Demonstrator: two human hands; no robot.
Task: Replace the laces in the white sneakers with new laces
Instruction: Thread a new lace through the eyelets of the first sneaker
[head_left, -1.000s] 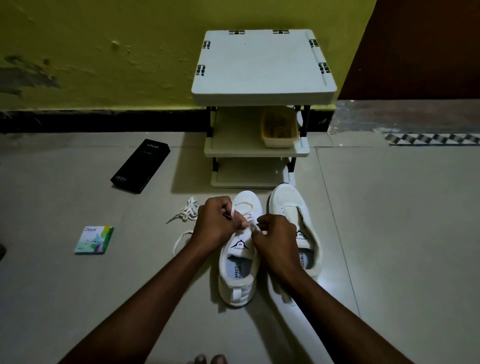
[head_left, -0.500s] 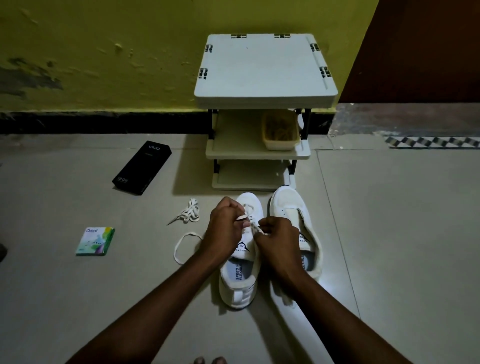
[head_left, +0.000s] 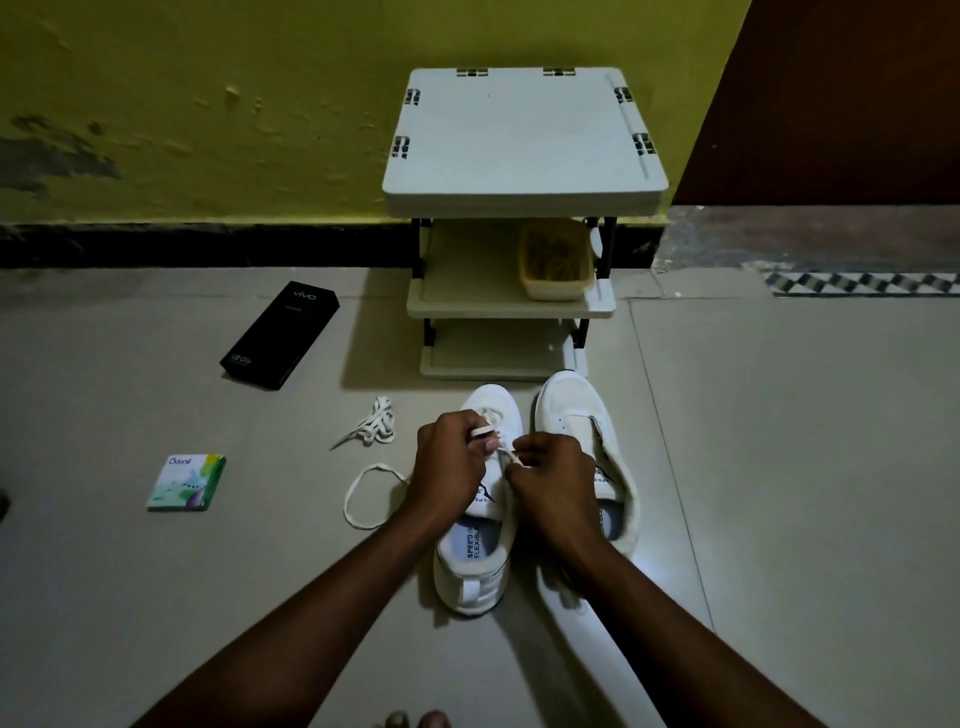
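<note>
Fingers (head_left: 470, 422), left hand (head_left: 449, 460) and right hand (head_left: 556, 480): curled, pinching lace (head_left: 511, 456) over sneaker (head_left: 475, 566); keep lace flat, untwisted, evenly tensioned.

white sneakers (head_left: 566, 405) side by side, lace (head_left: 480, 431) half-threaded

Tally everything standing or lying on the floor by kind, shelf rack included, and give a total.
white sneakers: 2
white laces: 2
boxes: 2
shelf rack: 1
Total: 7
</note>
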